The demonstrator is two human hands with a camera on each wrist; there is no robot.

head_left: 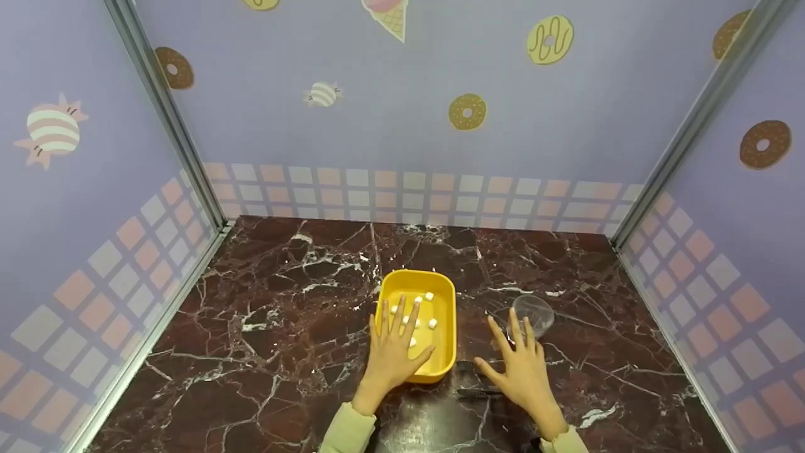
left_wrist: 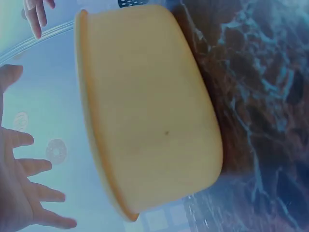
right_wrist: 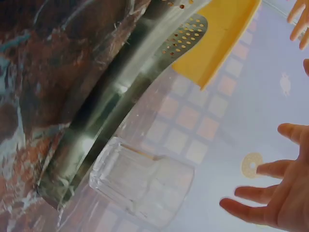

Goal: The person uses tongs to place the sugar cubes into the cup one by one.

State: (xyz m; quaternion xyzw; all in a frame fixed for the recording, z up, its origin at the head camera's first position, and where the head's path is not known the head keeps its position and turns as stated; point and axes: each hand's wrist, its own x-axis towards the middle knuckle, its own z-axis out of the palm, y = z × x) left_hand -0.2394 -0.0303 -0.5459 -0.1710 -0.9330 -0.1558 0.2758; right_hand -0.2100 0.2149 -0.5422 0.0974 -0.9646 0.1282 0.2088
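Note:
A yellow rectangular tub [head_left: 450, 327] stands on the dark marble tabletop with several small white cubes [head_left: 433, 323] inside. My left hand [head_left: 391, 355] hovers above its left part, fingers spread, hiding some of the cubes. The left wrist view shows this hand [left_wrist: 24, 188] beyond the rim, apart from the tub's side wall [left_wrist: 149, 106]. Over the table to the right, my right hand [head_left: 523, 371] has its fingers spread and holds nothing. Below it lie metal tongs [right_wrist: 104, 101] with perforated ends. A clear, faceted glass [right_wrist: 142, 181] stands near its fingertips.
Lilac wall panels [head_left: 402, 138] with printed sweets and tiles enclose the tabletop [head_left: 302, 352] at the back and both sides. Metal corner posts [head_left: 170, 119] join the panels. In the head view, the glass [head_left: 538, 314] is right of the tub.

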